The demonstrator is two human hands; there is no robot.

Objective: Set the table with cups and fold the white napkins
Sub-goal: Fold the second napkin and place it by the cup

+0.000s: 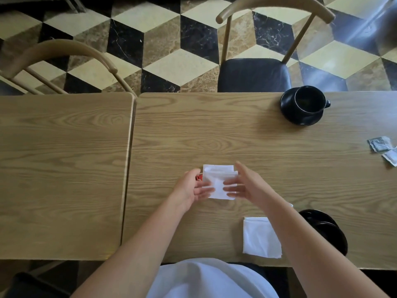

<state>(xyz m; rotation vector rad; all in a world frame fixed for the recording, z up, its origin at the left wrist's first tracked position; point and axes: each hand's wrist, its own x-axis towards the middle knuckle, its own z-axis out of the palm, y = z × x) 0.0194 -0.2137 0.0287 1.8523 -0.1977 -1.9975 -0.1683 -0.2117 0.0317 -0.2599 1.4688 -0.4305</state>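
Observation:
A partly folded white napkin lies on the wooden table in front of me. My left hand is at its left edge, with blurred, nearly straight fingers reaching onto its lower left corner. My right hand is at its right edge, fingers straight and touching it, thumb raised. Something small and red peeks out at the napkin's left side. A second folded white napkin lies near the front edge. A black cup stands on a black saucer at the far right.
Another black dish sits at the near right, partly hidden by my right forearm. Two small sachets lie at the right edge. A second table adjoins on the left. Wooden chairs stand on the far side.

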